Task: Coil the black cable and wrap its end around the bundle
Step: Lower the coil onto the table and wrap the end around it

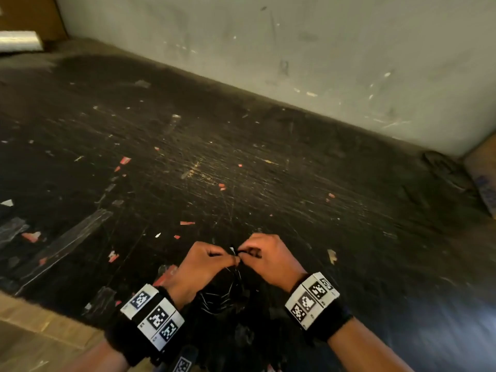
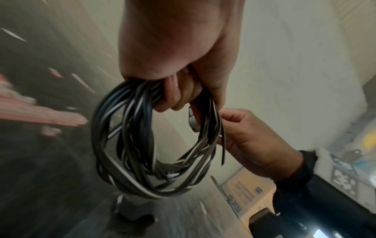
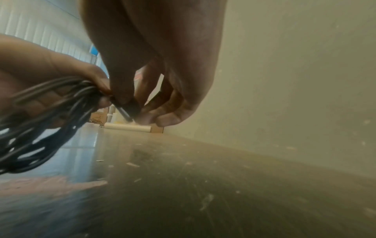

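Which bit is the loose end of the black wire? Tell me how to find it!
Start at the dark, scuffed table and look where the two hands meet just above it. The left hand grips the top of the coiled black cable, whose loops hang below. The loose end is the short, straight tip pinched in the right hand, the only piece not curving in a loop.

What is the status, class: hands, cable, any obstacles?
Left hand grips the coiled black cable. Right hand pinches the cable end beside that grip. Nothing in the way.
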Tool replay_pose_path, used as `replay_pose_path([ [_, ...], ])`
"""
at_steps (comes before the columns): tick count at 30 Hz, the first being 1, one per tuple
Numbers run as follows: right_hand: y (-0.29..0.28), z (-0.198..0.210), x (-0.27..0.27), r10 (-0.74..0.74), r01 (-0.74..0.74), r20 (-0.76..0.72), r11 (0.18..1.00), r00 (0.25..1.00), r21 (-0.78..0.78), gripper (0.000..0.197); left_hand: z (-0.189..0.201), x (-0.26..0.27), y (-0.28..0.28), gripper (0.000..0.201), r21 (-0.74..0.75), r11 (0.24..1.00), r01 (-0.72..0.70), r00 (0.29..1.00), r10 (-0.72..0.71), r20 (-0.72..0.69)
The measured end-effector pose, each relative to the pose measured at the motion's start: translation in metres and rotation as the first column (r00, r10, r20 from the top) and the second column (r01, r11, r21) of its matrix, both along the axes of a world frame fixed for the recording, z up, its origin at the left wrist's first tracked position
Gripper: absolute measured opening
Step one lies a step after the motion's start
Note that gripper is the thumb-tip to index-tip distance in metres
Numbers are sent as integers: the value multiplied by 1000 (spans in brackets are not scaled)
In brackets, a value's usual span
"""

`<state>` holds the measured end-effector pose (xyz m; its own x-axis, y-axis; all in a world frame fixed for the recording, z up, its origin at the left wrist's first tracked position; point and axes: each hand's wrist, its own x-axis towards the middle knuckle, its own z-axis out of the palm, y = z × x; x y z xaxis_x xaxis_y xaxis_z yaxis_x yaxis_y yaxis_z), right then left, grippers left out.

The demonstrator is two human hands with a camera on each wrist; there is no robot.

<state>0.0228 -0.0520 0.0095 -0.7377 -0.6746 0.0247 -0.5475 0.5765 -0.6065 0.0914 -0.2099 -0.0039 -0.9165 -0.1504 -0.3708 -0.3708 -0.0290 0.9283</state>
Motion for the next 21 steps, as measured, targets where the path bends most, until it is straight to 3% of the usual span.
replay_pose_path([
  [7,42,25,-3,-58,56,-143,998,988,-16,13,21,-22,37,15,-65,994,84,984,-93,-155],
  [10,54,34,-5,-226,221,-110,974,968,-57,11,25,-30,53,16,-152,986,69,970,-102,-221],
  [13,61,43,-13,-450,485,201,853,870,-191,12,32,-36,71,19,-206,977,49,946,-111,-304],
  [15,63,50,-17,-477,606,428,757,768,-244,12,39,-39,78,22,-224,974,27,932,-106,-346],
  [18,67,61,-19,-447,719,618,626,647,-301,11,49,-42,87,24,-189,981,-45,920,-33,-391],
  [19,70,65,-20,-422,733,650,597,632,-325,10,52,-43,92,24,-171,984,-56,920,-16,-392],
  [21,78,72,-20,-320,683,651,589,688,-432,9,54,-45,97,23,-73,993,-96,929,63,-364],
])
